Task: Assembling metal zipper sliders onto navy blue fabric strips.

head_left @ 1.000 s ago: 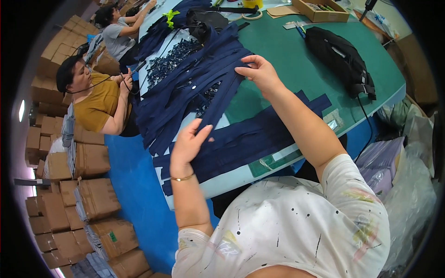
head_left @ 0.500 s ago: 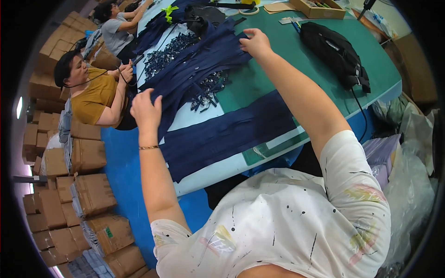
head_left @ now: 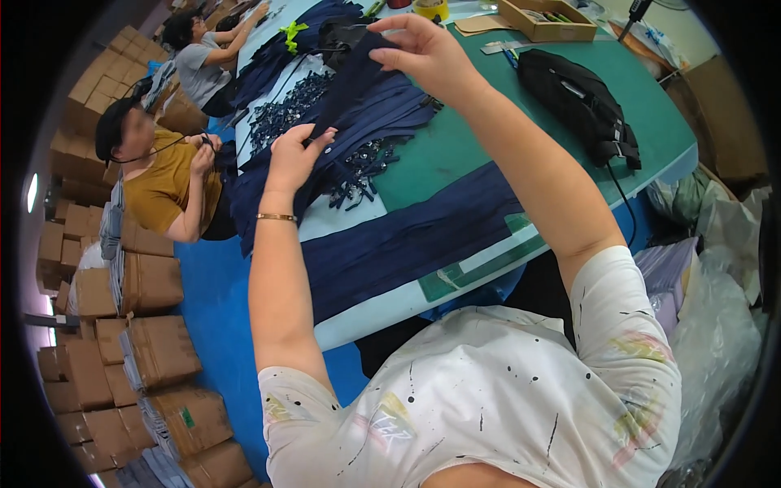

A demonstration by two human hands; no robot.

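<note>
A navy fabric piece (head_left: 351, 81) stretches up on a slant between my two hands. My left hand (head_left: 294, 159) pinches its lower end between thumb and fingers. At the upper end my right hand (head_left: 427, 58) grips a corner, thumb below and fingers above. Beneath it lies a heap of navy fabric pieces (head_left: 386, 114), fanned out across the table. Small dark pieces with shiny bits (head_left: 358, 175) spill out from under the heap, too small to name. Closer to me, a long stack of navy fabric (head_left: 407, 236) lies flat along the table edge.
A black bag (head_left: 578, 102) with a cord rests on the green table mat (head_left: 455, 146). Beyond stand a wooden tray (head_left: 549, 31) and a yellow tape roll (head_left: 431, 10). A person in a mustard shirt (head_left: 175, 175) works at the left; cardboard boxes (head_left: 163, 350) are stacked behind.
Both hands have closed on a navy piece and raised it off the heap. My right hand moved up and left, my left hand up and right. The heap now lies fanned out below.
</note>
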